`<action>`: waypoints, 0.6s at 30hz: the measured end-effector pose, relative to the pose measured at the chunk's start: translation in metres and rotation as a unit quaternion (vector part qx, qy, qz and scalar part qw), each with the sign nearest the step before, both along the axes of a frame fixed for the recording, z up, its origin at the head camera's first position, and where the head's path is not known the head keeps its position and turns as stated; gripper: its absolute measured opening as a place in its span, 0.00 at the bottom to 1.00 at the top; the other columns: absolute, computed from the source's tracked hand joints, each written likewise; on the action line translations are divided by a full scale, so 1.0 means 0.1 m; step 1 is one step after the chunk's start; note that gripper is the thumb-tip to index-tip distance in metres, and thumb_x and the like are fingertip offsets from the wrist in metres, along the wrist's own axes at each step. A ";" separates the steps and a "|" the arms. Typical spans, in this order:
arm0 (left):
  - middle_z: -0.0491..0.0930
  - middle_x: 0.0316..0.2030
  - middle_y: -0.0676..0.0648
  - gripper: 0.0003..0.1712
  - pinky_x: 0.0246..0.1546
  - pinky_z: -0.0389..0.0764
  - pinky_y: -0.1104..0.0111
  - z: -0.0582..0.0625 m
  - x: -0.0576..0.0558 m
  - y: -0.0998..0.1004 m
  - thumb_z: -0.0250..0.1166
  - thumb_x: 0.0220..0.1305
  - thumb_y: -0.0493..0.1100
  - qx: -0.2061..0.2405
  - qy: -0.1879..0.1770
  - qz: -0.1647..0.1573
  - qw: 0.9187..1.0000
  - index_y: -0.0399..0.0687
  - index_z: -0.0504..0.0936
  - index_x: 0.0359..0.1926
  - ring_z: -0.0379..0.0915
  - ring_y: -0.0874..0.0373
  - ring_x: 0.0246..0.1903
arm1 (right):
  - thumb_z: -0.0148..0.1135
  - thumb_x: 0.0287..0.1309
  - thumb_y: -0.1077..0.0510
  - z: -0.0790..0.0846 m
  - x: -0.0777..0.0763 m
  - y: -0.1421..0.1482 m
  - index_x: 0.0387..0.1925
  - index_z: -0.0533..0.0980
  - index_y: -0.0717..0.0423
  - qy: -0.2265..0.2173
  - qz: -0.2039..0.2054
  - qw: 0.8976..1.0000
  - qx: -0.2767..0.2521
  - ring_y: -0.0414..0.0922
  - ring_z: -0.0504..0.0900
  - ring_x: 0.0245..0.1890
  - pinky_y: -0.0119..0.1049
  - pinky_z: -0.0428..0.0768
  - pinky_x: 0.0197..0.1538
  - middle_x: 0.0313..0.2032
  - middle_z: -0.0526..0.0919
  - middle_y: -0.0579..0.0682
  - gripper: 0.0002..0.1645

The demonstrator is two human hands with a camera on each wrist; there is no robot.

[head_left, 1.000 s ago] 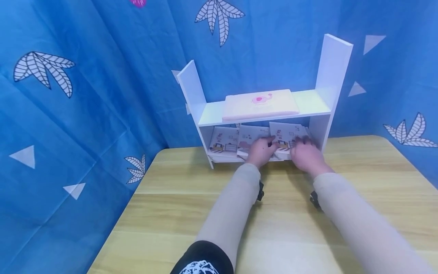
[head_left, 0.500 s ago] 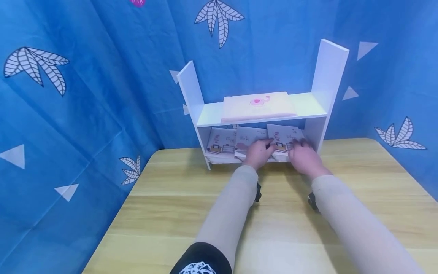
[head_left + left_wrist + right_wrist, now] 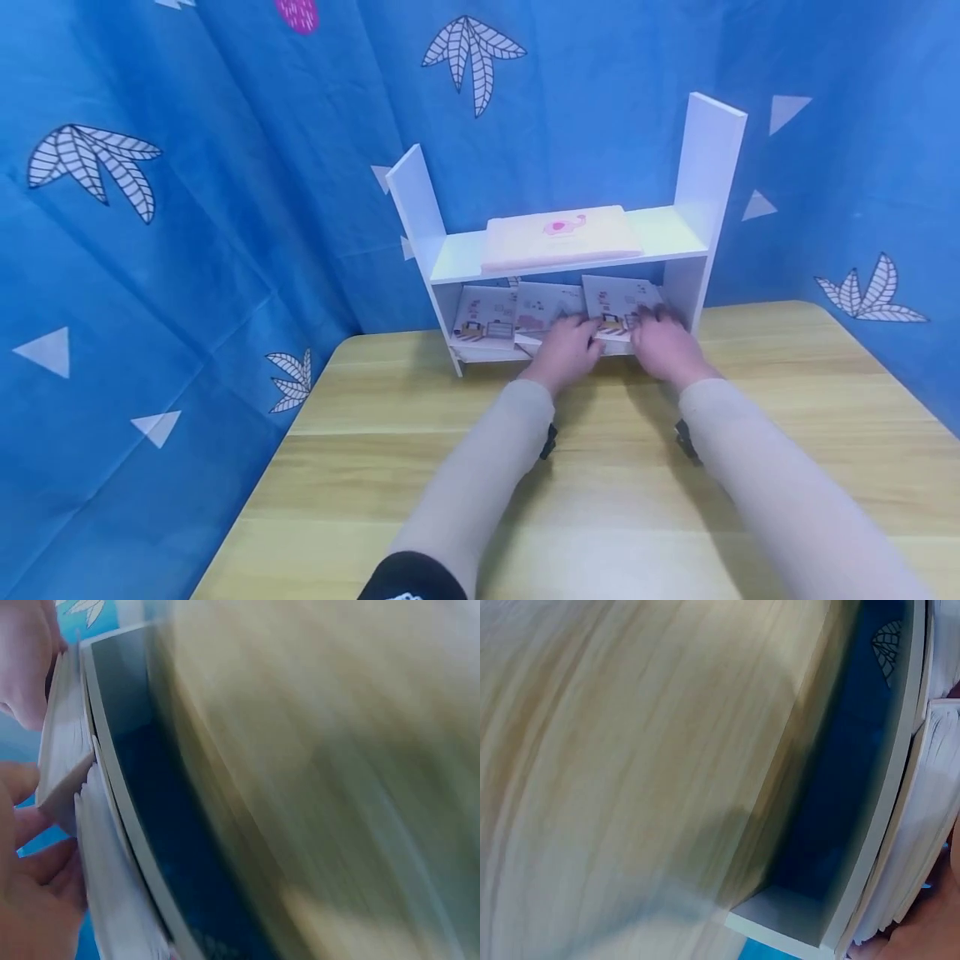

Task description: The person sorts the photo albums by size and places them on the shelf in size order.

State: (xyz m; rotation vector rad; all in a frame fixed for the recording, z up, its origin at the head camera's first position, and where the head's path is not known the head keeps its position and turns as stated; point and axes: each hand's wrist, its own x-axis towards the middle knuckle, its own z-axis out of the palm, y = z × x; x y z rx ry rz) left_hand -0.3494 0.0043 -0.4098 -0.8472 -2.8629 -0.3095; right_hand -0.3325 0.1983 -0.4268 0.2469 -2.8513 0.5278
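Note:
Three book piles with white illustrated covers lie side by side on the lower shelf: a left book (image 3: 483, 310), a middle book (image 3: 543, 304) and a right book (image 3: 618, 300). At the near side of the middle book, my left hand (image 3: 567, 350) has its fingers loosely spread. Its fingertips (image 3: 21, 780) touch the near corner of the right book in the left wrist view. My right hand (image 3: 666, 346) holds the right book at its right end. In the right wrist view that hand (image 3: 930, 922) curls at the end of the thick page block (image 3: 922, 817).
The white two-level shelf (image 3: 720, 158) stands on the wooden table (image 3: 600, 467), with tall side panels. A pink cloth-like flat item with an elephant (image 3: 562, 242) lies on its upper board. A blue patterned curtain (image 3: 225, 167) hangs behind and at the left.
My left hand has drawn back slightly towards me, away from the right book's front edge, its fingers now over the middle book's corner. The right hand stays at the right book.

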 end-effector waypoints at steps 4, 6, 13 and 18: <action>0.64 0.73 0.49 0.32 0.74 0.54 0.54 0.01 0.11 -0.23 0.51 0.77 0.60 -0.080 0.038 -0.012 0.996 0.58 0.63 0.76 0.57 0.50 0.72 | 0.37 0.72 0.63 -0.01 -0.03 0.10 0.63 0.66 0.76 0.003 -0.007 1.000 -0.023 0.72 0.66 0.61 0.70 0.66 0.62 0.63 0.65 0.77 0.26; 0.63 0.74 0.48 0.34 0.74 0.55 0.51 0.02 0.15 -0.38 0.51 0.76 0.62 -0.104 0.049 -0.005 0.993 0.59 0.63 0.77 0.56 0.49 0.72 | 0.36 0.72 0.64 -0.01 -0.03 0.17 0.64 0.66 0.75 0.014 -0.008 1.000 -0.026 0.73 0.65 0.63 0.70 0.66 0.62 0.65 0.64 0.77 0.26; 0.57 0.76 0.44 0.40 0.72 0.52 0.42 0.04 0.28 -1.02 0.51 0.73 0.68 -0.143 0.059 0.012 0.988 0.60 0.59 0.79 0.51 0.43 0.74 | 0.41 0.77 0.54 0.12 0.19 0.30 0.72 0.61 0.70 0.029 0.027 0.999 0.000 0.72 0.63 0.66 0.68 0.64 0.65 0.68 0.63 0.74 0.31; 0.51 0.78 0.42 0.44 0.73 0.45 0.40 0.06 0.41 -1.39 0.48 0.71 0.72 -0.138 0.034 0.024 0.990 0.60 0.55 0.80 0.45 0.40 0.76 | 0.44 0.77 0.43 0.16 0.46 0.46 0.71 0.64 0.68 0.030 0.052 0.997 0.050 0.69 0.62 0.69 0.66 0.58 0.70 0.69 0.65 0.70 0.37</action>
